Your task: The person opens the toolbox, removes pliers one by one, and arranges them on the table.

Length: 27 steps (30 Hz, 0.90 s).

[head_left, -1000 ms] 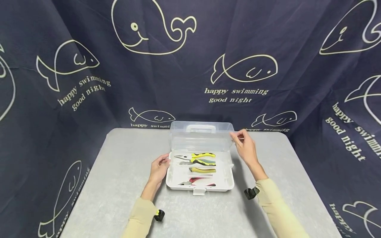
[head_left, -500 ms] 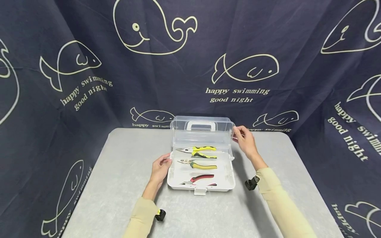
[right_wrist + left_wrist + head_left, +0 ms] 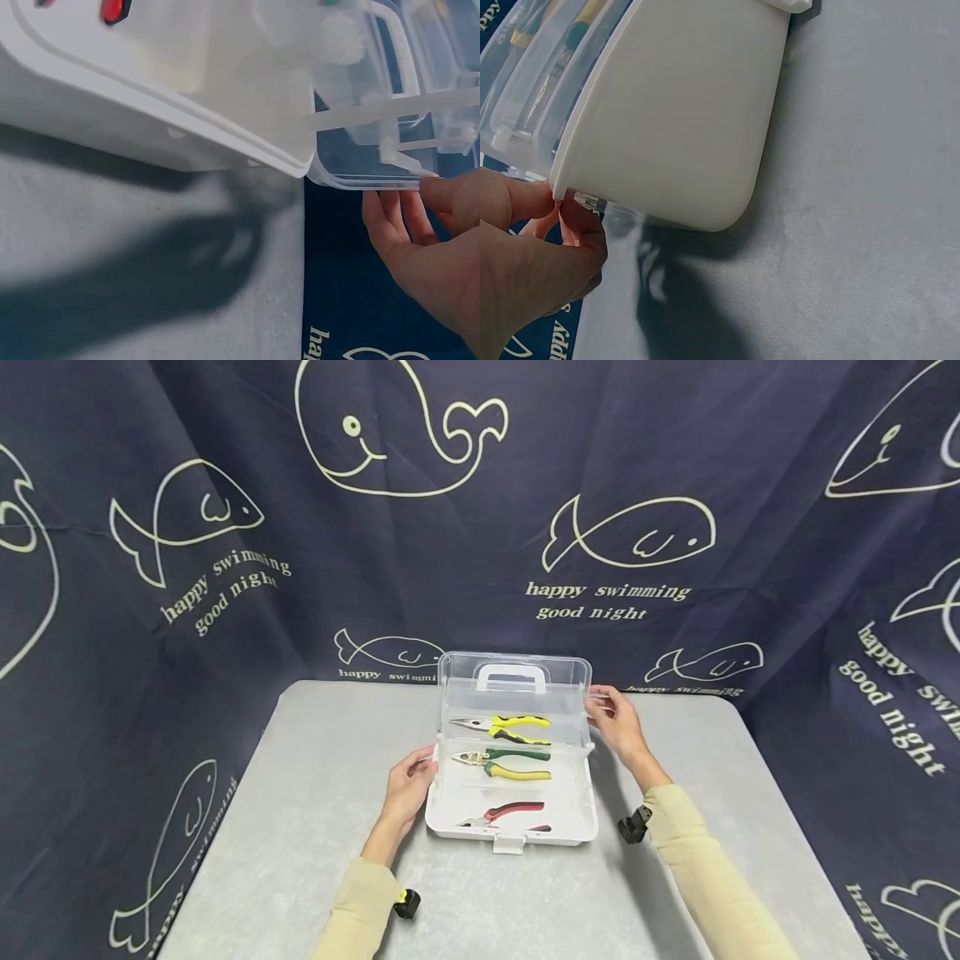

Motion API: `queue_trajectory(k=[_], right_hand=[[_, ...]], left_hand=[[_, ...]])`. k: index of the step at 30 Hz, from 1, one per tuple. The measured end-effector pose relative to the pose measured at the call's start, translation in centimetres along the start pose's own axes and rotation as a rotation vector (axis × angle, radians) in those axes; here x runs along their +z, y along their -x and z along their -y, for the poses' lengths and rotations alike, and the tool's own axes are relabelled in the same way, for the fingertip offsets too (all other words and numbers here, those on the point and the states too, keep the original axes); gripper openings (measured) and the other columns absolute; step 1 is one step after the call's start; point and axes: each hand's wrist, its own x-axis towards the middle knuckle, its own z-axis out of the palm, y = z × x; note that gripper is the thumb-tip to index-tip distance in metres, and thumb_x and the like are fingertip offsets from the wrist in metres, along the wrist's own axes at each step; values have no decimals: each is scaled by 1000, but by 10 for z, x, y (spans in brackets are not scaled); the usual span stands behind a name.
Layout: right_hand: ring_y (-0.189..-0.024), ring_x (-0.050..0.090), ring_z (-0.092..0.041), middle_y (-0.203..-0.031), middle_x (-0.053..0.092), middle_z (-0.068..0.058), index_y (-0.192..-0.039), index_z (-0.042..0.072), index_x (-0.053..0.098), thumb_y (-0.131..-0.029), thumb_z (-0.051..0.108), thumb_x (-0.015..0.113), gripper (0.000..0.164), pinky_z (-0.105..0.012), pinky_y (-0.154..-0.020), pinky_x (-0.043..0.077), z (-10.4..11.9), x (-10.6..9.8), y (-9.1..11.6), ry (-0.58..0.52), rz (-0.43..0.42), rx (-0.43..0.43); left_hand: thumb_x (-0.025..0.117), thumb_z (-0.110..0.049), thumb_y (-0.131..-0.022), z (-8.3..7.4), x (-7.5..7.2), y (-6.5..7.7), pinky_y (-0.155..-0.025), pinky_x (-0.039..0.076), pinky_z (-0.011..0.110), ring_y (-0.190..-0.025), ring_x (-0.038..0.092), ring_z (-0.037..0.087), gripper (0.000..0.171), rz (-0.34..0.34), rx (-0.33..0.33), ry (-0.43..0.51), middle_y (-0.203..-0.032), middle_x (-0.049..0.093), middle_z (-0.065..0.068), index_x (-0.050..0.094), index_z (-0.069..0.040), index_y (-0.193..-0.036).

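A white toolbox [image 3: 577, 797] sits on the table with its clear lid [image 3: 461, 681] tipped back. Two lift-up trays are raised behind the base. Yellow-and-black long-nose pliers [image 3: 521, 722] lie in the upper tray and green-and-yellow combination pliers [image 3: 517, 773] in the one below. On the box floor are red-and-black pliers [image 3: 517, 809], partly hidden by the front wall. My left hand [image 3: 405, 789] pinches the rear left corner of the base between thumb and fingers. My right hand [image 3: 431, 255] grips the lid's right edge, thumb on the rim and fingers behind it.
The lid carries a white handle [image 3: 512, 671], and a white latch [image 3: 508, 844] hangs at the box front. The grey table [image 3: 480, 902] ends close behind the box, where a dark blue cloth [image 3: 420, 568] with fish drawings hangs.
The lid has swung further back and the trays have risen with it, uncovering the green-and-yellow pliers and more of the red ones. My right hand moved with the lid; the left kept its hold.
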Motion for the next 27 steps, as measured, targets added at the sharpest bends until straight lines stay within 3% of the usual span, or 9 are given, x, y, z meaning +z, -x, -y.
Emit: queue_trajectory(k=[4,8,11,15,20,27], right_hand=[[-97,66,-21,-125,61,-34,-138,-8,54,-100,-8,55,39,-12,-82,49,-6,1,-5,136,-8,-24],[-115,62,-46,-129,61,-34,-143,-7,52,-96,-14,52,48,-30,-98,52,-13,4,-11,245,8,-35],[-119,60,-49,-134,57,-34,-147,-7,48,-95,-15,50,53,-51,-103,49,-18,7,-15,280,48,-10],[-118,60,-47,-134,57,-34,-148,-9,46,-93,-13,49,55,-45,-101,51,-24,8,-20,296,78,21],[-113,62,-46,-130,60,-35,-145,-11,49,-93,-11,51,52,-35,-96,51,-29,9,-24,282,90,1],[-115,62,-45,-128,62,-34,-141,-12,53,-96,-7,55,46,-32,-93,54,-32,15,-24,254,116,29]], left_hand=[[64,-2,-99,1,1,0,-80,49,18,-106,59,23,37,9,-4,-11,-115,65,17,62,4,-135],[62,1,-98,2,1,-1,-80,50,18,-99,59,16,37,7,-3,-21,-112,65,14,63,4,-135],[62,1,-98,2,1,-1,-81,49,18,-99,59,16,36,0,14,-32,-112,64,15,63,5,-134],[62,-1,-100,2,4,0,-80,48,17,-101,59,17,35,-5,38,-40,-114,64,19,62,7,-134],[60,-4,-102,2,5,4,-80,48,17,-103,60,20,36,-19,60,-28,-118,64,22,60,8,-136],[60,-8,-104,6,3,4,-87,48,18,-112,57,23,36,-49,0,-22,-126,62,19,62,1,-139]])
